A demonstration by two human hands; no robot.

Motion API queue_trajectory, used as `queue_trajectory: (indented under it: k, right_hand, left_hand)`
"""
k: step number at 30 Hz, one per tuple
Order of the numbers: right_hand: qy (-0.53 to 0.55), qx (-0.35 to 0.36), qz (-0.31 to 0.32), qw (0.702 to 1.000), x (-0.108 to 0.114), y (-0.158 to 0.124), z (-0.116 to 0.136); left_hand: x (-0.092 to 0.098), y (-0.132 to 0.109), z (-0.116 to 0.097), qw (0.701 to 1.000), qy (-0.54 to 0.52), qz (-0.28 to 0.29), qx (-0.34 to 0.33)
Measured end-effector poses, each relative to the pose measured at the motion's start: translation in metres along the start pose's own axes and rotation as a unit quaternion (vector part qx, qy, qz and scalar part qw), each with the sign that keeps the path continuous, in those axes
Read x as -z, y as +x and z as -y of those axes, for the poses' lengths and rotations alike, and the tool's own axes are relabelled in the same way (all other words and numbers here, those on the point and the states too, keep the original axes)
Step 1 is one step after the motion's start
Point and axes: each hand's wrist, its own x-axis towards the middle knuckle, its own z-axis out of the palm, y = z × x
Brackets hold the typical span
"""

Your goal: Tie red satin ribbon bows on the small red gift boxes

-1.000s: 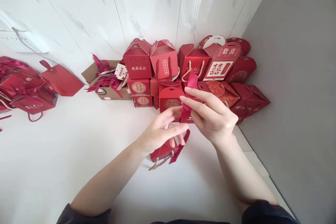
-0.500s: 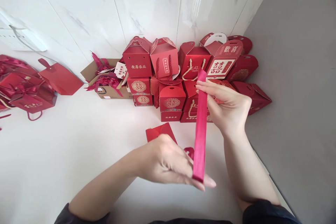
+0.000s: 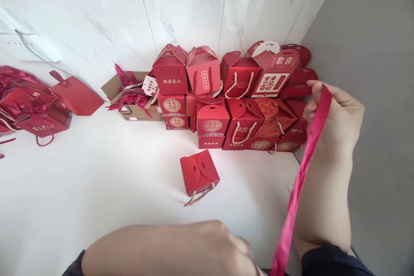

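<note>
Boxes in deep red (image 3: 45,120) crowd the white worktop (image 3: 97,181) at nine o'clock, beneath a wall socket panel (image 3: 39,51). Toward ten, an open carton (image 3: 145,114) of bows sits below marbled tiles (image 3: 181,4). One small red box (image 3: 202,172) with a rope handle stands just under centre, toward six; between five and six the left hand (image 3: 226,246) is cut off, its grip untellable. Stacked boxes (image 3: 237,107) stretch from eleven to two. A crimson ribbon (image 3: 300,172) rises from five to three, where the right hand (image 3: 344,116) pinches it before a grey partition (image 3: 378,64).
</note>
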Motion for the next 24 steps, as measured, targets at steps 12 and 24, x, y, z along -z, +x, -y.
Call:
queue_trajectory:
  k: [12, 24]
  right_hand:
    - [-0.068, 0.022, 0.389, 0.918, -0.036, -0.062, 0.029]
    - [-0.456, 0.094, 0.534, 0.706, -0.089, -0.140, 0.011]
  left_hand:
    - [0.046, -0.031, 0.064, 0.869, 0.091, -0.150, 0.464]
    - [0.053, -0.037, 0.069, 0.851, 0.009, -0.121, 0.511]
